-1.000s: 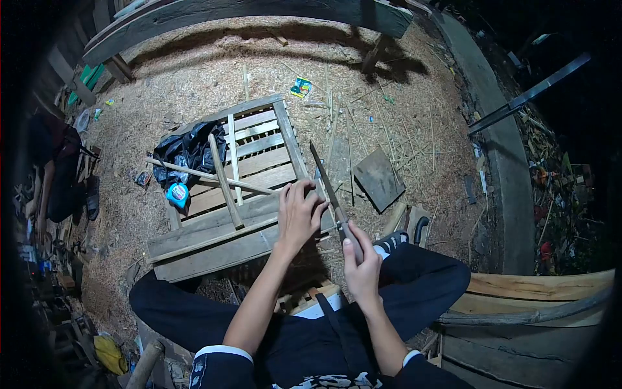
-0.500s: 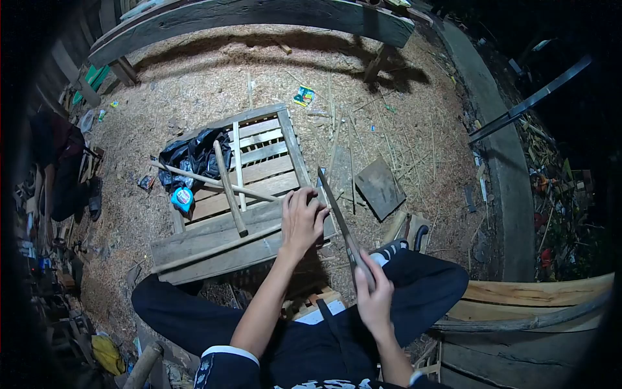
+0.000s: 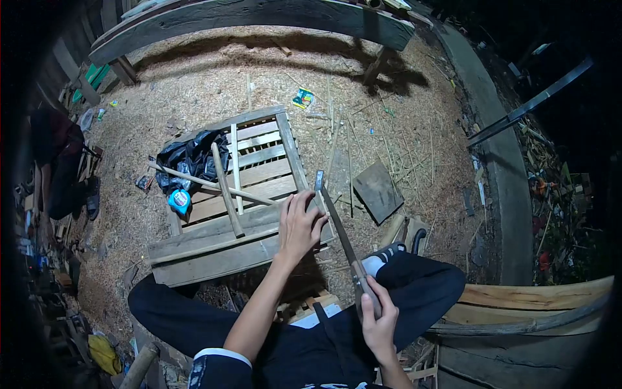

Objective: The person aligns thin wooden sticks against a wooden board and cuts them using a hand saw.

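Note:
My left hand [image 3: 297, 223] rests on the near right corner of a low slatted wooden table [image 3: 214, 259]. Its fingers curl down over the end of a thin wooden stick [image 3: 256, 197], and the palm hides the grip. In my right hand [image 3: 379, 318] is the handle of a long tool that looks like a narrow saw [image 3: 341, 227]. Its dark blade slants up and away past my left fingertips, at the table's right edge. Across the slats lie a thicker round stick [image 3: 225, 188] and a pale strip [image 3: 235, 162].
A black plastic bag [image 3: 194, 155] and a blue tape measure [image 3: 179, 201] are on the table's left side. A square board [image 3: 378, 192] lies on the shavings-covered ground to the right. A heavy beam [image 3: 259, 16] spans the back. Planks [image 3: 518, 298] stand at right.
The saw has been drawn back toward me and its blade has turned, with a bright patch now showing near its tip. My left hand stays in place on the table corner.

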`<state>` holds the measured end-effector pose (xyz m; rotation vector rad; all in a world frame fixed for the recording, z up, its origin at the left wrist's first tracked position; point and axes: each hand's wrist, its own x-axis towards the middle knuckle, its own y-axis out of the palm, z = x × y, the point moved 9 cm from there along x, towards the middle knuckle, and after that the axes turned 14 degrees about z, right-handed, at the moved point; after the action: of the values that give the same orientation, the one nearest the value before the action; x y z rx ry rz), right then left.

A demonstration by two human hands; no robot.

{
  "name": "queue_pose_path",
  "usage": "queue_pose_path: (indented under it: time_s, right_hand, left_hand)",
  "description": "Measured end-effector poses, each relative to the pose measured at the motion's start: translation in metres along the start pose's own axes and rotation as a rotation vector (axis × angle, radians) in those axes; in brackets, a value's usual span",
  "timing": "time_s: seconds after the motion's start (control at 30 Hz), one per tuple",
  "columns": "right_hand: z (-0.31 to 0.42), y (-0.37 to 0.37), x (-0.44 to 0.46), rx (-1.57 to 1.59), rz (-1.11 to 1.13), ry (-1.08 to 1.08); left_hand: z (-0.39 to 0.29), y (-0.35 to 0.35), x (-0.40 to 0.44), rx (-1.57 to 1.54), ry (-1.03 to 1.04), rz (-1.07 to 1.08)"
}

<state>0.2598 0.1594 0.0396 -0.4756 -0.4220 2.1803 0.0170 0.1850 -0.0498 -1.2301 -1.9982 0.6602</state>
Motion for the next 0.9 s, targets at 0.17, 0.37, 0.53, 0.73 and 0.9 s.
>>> queue_pose_path:
  time_s: [0.17,0.37,0.53,0.73,0.9]
  right_hand:
    - [-0.004,0.023,0.051,-0.009,-0.002,-0.080]
    - [-0.009,0.002,-0.006,-0.024,-0.040,-0.087]
    - [0.000,0.018,0.043,-0.005,-0.026,-0.062]
    - [-0.006,0.007,-0.001,0.002,0.001,-0.048]
    - [-0.013,0.027,0.054,0.079,0.020,-0.015]
  left_hand:
    - [0.002,0.001,0.001,0.020,0.000,-0.007]
    - [0.004,0.004,0.002,0.010,-0.003,-0.005]
    - [0.003,0.006,0.002,0.008,-0.009,0.012]
    - [0.003,0.004,0.001,0.001,-0.024,-0.009]
    - [0.000,0.003,0.001,-0.028,-0.025,0.012]
